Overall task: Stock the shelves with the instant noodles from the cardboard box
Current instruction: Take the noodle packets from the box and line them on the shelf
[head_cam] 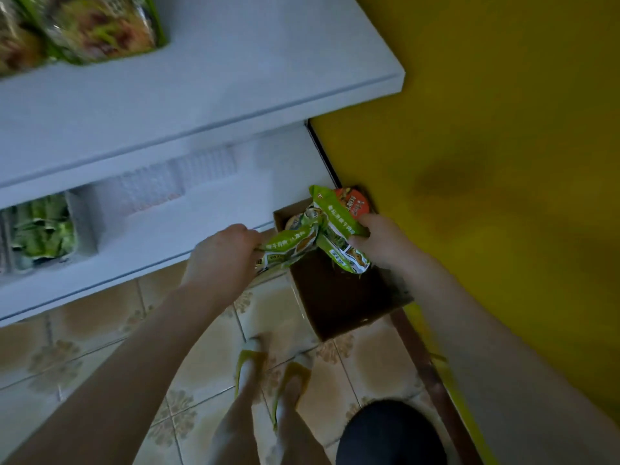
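Note:
A brown cardboard box [339,307] stands open on the tiled floor against the yellow wall. Above it my left hand [224,253] grips one green instant noodle packet [288,246] by its end. My right hand [379,239] grips a second green noodle packet [339,226]. The two packets touch between my hands. A red-lidded noodle item [354,203] shows in the box behind them. More green noodle packets [97,28] lie on the upper white shelf, and others [40,233] sit on the lower shelf at left.
The white shelf unit [208,95] fills the upper left, its right corner near the yellow wall [503,162]. My feet in green slippers [268,374] stand on the beige floor tiles [84,330] just before the box. A dark round object [392,434] is at bottom right.

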`<state>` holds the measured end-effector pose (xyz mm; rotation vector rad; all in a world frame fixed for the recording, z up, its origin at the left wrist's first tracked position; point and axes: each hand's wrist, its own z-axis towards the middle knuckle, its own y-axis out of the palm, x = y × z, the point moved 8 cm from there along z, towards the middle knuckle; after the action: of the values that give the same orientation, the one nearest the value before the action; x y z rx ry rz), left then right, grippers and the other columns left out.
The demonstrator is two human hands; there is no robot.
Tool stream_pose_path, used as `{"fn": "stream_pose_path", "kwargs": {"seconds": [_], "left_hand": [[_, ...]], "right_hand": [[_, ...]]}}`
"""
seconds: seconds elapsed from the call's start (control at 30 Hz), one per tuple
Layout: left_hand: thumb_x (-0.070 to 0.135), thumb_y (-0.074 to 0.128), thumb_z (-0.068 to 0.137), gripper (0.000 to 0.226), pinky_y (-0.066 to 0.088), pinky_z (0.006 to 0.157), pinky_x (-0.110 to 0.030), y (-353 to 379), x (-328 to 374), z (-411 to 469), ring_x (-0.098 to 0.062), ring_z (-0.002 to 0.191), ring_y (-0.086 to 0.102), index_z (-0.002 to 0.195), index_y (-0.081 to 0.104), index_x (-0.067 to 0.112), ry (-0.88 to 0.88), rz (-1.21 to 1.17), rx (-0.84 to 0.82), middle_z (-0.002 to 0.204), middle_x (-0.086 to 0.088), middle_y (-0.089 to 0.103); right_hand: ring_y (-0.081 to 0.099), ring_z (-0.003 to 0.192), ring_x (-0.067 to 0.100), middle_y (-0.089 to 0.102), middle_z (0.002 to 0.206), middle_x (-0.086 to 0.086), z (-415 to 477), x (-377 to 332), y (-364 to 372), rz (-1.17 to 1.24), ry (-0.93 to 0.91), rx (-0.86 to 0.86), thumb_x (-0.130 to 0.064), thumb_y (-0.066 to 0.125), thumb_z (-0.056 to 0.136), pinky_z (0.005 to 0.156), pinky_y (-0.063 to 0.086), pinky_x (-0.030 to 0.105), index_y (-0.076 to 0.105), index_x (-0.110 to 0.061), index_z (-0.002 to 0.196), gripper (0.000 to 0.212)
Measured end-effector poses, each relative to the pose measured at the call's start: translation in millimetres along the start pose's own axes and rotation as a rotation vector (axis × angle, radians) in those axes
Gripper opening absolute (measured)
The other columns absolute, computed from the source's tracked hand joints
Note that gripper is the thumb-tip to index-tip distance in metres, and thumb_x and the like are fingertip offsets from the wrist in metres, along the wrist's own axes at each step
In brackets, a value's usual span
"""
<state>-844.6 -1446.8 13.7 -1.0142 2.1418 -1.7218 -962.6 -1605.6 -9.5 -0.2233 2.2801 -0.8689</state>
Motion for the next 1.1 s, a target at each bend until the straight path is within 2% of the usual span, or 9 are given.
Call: {"fn": "stream_pose_path", "kwargs": {"seconds": [0.13, 0.2, 0.3, 0.5, 0.57, 0.73, 0.87, 1.0, 1.1], "left_hand": [[0.024, 0.044, 0.095, 0.021, 0.036, 0.063, -0.031, -46, -21, -34, -0.032, 0.088, 0.056, 0.090, 0.059, 0.011, -0.072, -0.057, 0.158, 0.091, -0.009, 0.058], [0.024, 0.044, 0.095, 0.021, 0.033, 0.060, -0.030, -66, -33, -51, -0.032, 0.082, 0.056, 0.082, 0.055, 0.011, -0.090, -0.083, 0.234, 0.084, -0.008, 0.057], [0.025, 0.045, 0.095, 0.024, 0.035, 0.058, -0.033, -93, -53, -73, -0.034, 0.078, 0.056, 0.082, 0.056, 0.008, -0.127, -0.123, 0.329, 0.082, -0.011, 0.059], [0.021, 0.046, 0.093, 0.026, 0.036, 0.051, -0.032, -130, -93, -116, -0.036, 0.063, 0.057, 0.084, 0.064, 0.004, -0.192, -0.135, 0.482, 0.070, -0.014, 0.063], [0.021, 0.047, 0.091, 0.027, 0.035, 0.048, -0.031, -138, -112, -129, -0.036, 0.056, 0.055, 0.079, 0.064, 0.003, -0.205, -0.142, 0.506, 0.064, -0.014, 0.062], [0.012, 0.057, 0.088, 0.017, 0.037, 0.048, -0.034, -156, -166, -155, -0.038, 0.058, 0.057, 0.077, 0.064, 0.001, -0.254, -0.153, 0.539, 0.065, -0.017, 0.063], [0.020, 0.047, 0.079, 0.026, 0.040, 0.041, -0.033, -173, -209, -177, -0.036, 0.050, 0.058, 0.073, 0.066, 0.003, -0.239, -0.141, 0.589, 0.059, -0.015, 0.063], [0.015, 0.050, 0.076, 0.021, 0.035, 0.039, -0.028, -191, -249, -199, -0.034, 0.047, 0.057, 0.071, 0.066, 0.003, -0.246, -0.109, 0.631, 0.057, -0.014, 0.062], [0.016, 0.048, 0.078, 0.022, 0.025, 0.040, -0.020, -198, -282, -216, -0.034, 0.049, 0.057, 0.072, 0.065, 0.004, -0.285, -0.104, 0.647, 0.058, -0.012, 0.063]], "right_hand": [[0.057, 0.107, 0.028, 0.060, 0.120, 0.015, -20, -49, -16, -0.006, -0.080, 0.019, -0.010, 0.052, 0.093, 0.076, 0.038, 0.024, 0.054, -0.005, 0.123, 0.031], [0.055, 0.110, 0.028, 0.058, 0.124, 0.015, -29, -71, -20, -0.015, -0.114, 0.014, -0.011, 0.051, 0.094, 0.080, 0.040, 0.026, 0.052, -0.004, 0.126, 0.033], [0.053, 0.115, 0.031, 0.056, 0.123, 0.017, -39, -102, -26, -0.039, -0.153, 0.029, -0.013, 0.052, 0.094, 0.089, 0.042, 0.033, 0.052, -0.001, 0.123, 0.032], [0.056, 0.109, 0.029, 0.060, 0.111, 0.014, -50, -160, -21, -0.094, -0.236, 0.031, -0.013, 0.054, 0.092, 0.082, 0.043, 0.030, 0.056, -0.002, 0.114, 0.024], [0.055, 0.109, 0.029, 0.060, 0.114, 0.015, -52, -183, -12, -0.107, -0.252, 0.018, -0.012, 0.054, 0.092, 0.083, 0.042, 0.030, 0.056, -0.001, 0.114, 0.025], [0.055, 0.090, 0.021, 0.059, 0.096, 0.011, -54, -243, 17, -0.147, -0.328, 0.001, -0.012, 0.054, 0.091, 0.061, 0.033, 0.025, 0.059, -0.005, 0.098, 0.011], [0.058, 0.098, 0.029, 0.061, 0.099, 0.015, -56, -292, 44, -0.187, -0.363, 0.011, -0.013, 0.055, 0.091, 0.070, 0.036, 0.026, 0.061, -0.001, 0.100, 0.016], [0.057, 0.099, 0.033, 0.061, 0.105, 0.021, -56, -338, 69, -0.212, -0.387, 0.020, -0.013, 0.054, 0.091, 0.078, 0.044, 0.036, 0.060, 0.004, 0.102, 0.021], [0.055, 0.093, 0.030, 0.059, 0.097, 0.019, -52, -370, 87, -0.238, -0.415, 0.013, -0.013, 0.052, 0.092, 0.074, 0.040, 0.034, 0.059, 0.003, 0.099, 0.019]]}}
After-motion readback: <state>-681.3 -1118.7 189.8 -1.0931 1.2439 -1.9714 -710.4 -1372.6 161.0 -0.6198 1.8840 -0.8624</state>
